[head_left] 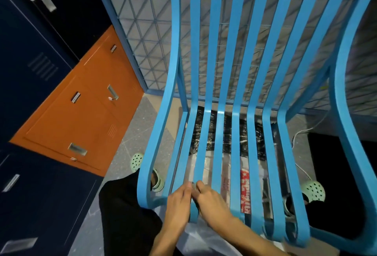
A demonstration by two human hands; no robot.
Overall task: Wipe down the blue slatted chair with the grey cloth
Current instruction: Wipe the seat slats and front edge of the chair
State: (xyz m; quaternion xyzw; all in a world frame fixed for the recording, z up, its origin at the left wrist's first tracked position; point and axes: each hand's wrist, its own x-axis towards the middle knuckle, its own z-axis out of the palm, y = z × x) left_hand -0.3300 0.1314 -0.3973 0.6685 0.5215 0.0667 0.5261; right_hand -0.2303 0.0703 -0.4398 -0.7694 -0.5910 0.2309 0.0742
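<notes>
Head view
Chair (236,84): blue, with long curved slats running from the top rail of the back down across the seat and curling under at the front edge; it fills the middle and right of the view, standing on the floor (134,133).
Left hand (179,200): at the front edge of the seat, over the second slat from the left, fingers bent and pressed close to those of the other hand.
Right hand (212,200): just beside the left hand, touching it at the fingertips, resting over the next slat along, fingers curled inward.
Cloth (193,189): only a small grey sliver shows between the fingers of the two hands, right on the front of the seat; whether one hand or both pinch it, I cannot tell.
Under the seat: a black plastic sheet (226,135) and a clear bag with red print (245,190), seen through the gaps.
Feet: pale green perforated clogs (137,161), one at each front corner of the chair.
Left side: orange lockers (81,113) between dark blue lockers (24,72).
Behind the chair: a blue-framed mesh panel (142,37).
</notes>
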